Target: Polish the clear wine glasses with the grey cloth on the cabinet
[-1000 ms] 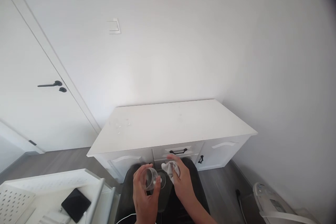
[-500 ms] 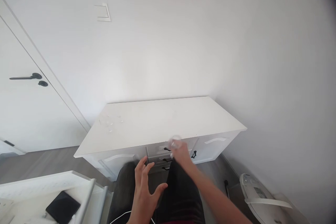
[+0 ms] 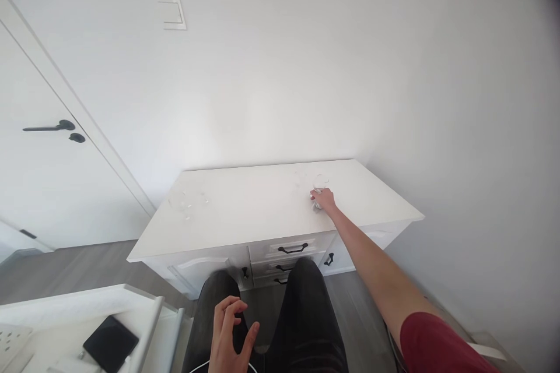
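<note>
My right hand [image 3: 324, 199] reaches out over the right half of a white cabinet top [image 3: 254, 204]. Its fingers are closed round a clear drinking glass [image 3: 321, 182], whose rim shows above the hand and whose base seems to be at the surface. Faint outlines of another clear glass item [image 3: 300, 178] show just left of that hand. Several more clear glass pieces [image 3: 187, 206] stand on the left part of the top, their shapes hard to make out. My left hand [image 3: 230, 332] hovers above my lap, fingers curved and apart, holding nothing.
The cabinet front has drawers with black handles [image 3: 293, 249]. At lower left, a white shelf unit [image 3: 125, 297] holds a black flat object [image 3: 111, 344]. A door with a black lever [image 3: 49, 127] is at left. A white cable [image 3: 200, 367] crosses my lap.
My right hand has carried the glass forward and right, from the cabinet's front edge onto its top. My left hand has drawn back slightly toward me, still empty.
</note>
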Demonstrator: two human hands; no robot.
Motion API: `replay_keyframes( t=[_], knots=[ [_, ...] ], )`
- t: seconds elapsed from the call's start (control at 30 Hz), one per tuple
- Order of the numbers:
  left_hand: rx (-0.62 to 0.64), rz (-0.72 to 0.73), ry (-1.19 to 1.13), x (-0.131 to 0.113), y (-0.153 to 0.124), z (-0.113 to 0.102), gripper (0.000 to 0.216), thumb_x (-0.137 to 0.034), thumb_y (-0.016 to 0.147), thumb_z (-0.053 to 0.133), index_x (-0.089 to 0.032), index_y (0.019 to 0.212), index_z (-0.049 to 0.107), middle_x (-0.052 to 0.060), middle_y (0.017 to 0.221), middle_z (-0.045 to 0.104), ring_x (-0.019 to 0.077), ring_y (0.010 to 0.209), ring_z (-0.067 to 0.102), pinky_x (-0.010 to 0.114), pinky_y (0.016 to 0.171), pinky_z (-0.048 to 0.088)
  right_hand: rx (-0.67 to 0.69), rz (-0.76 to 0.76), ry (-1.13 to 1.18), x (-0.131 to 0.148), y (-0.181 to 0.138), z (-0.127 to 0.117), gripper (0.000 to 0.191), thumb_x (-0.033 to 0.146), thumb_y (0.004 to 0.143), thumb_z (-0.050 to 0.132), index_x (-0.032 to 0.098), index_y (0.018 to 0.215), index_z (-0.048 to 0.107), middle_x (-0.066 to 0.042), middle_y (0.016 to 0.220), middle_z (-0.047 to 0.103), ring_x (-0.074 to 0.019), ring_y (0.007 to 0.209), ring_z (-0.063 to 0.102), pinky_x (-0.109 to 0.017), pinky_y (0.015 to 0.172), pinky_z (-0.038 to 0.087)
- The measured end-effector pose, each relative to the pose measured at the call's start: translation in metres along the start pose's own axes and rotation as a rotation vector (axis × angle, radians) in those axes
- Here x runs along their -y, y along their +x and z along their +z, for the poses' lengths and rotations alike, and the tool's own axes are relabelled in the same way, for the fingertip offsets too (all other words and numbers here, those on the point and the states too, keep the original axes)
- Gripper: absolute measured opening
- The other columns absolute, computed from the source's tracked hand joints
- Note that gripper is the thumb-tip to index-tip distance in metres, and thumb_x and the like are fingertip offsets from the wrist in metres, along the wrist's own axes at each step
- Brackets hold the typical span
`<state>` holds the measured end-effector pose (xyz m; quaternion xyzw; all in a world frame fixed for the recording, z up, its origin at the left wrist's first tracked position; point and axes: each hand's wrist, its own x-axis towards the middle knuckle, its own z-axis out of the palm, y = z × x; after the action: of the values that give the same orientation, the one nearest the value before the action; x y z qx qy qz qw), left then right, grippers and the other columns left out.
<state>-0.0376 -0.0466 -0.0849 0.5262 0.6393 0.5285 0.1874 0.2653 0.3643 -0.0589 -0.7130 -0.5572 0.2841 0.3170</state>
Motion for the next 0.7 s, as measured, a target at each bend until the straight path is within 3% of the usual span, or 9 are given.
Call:
replay_keyframes(
  t=[0.27, 0.37, 0.5, 0.6, 0.7],
  knots=[
    [0.047, -0.014, -0.034, -0.005, -0.008, 0.010, 0.030, -0.053, 0.090, 0.065, -0.024, 0.098, 0.069, 0.013, 0.118, 0.061, 0.0275, 0.098, 0.065, 0.037, 0.071, 0.058, 0.027, 0.001, -0.008, 0.002, 0.016, 0.009, 0.025, 0.039, 0.100, 0.068, 0.014, 0.101, 0.070, -0.004, 0.097, 0.073, -0.0161, 0.084, 0.070, -0.035, 0.080, 0.060],
    [0.097, -0.012, -0.024, -0.009, -0.009, 0.008, 0.027, -0.051, 0.091, 0.065, -0.024, 0.093, 0.067, 0.006, 0.094, 0.062, 0.0217, 0.078, 0.062, 0.033, 0.068, 0.053, -0.004, -0.022, -0.012, 0.002, 0.014, 0.008, 0.021, 0.036, 0.093, 0.074, 0.015, 0.097, 0.071, -0.002, 0.087, 0.074, -0.0163, 0.078, 0.070, -0.031, 0.075, 0.058],
    [0.178, -0.077, 0.036, -0.005, -0.001, -0.005, 0.027, -0.049, 0.094, 0.064, -0.023, 0.085, 0.061, -0.003, 0.068, 0.046, 0.0155, 0.061, 0.050, 0.028, 0.063, 0.045, -0.121, -0.082, -0.053, -0.008, -0.011, 0.012, 0.025, 0.031, 0.086, 0.069, 0.018, 0.107, 0.071, -0.004, 0.086, 0.077, -0.0211, 0.082, 0.070, -0.028, 0.068, 0.050],
    [0.119, -0.139, 0.023, 0.003, 0.016, -0.019, 0.029, -0.050, 0.095, 0.062, -0.023, 0.087, 0.060, -0.004, 0.068, 0.046, 0.0150, 0.061, 0.049, 0.026, 0.061, 0.043, -0.167, -0.169, -0.124, -0.018, -0.039, 0.018, 0.023, 0.029, 0.090, 0.055, 0.021, 0.108, 0.068, -0.006, 0.093, 0.075, -0.0212, 0.083, 0.068, -0.028, 0.069, 0.045],
    [-0.033, -0.172, -0.025, 0.008, 0.048, -0.029, 0.030, -0.052, 0.096, 0.061, -0.023, 0.089, 0.059, -0.004, 0.069, 0.050, 0.0152, 0.062, 0.051, 0.026, 0.061, 0.043, -0.145, -0.261, -0.231, -0.023, -0.058, 0.023, 0.019, 0.027, 0.091, 0.051, 0.022, 0.101, 0.065, -0.005, 0.089, 0.072, -0.0218, 0.078, 0.063, -0.029, 0.066, 0.040]
  ],
)
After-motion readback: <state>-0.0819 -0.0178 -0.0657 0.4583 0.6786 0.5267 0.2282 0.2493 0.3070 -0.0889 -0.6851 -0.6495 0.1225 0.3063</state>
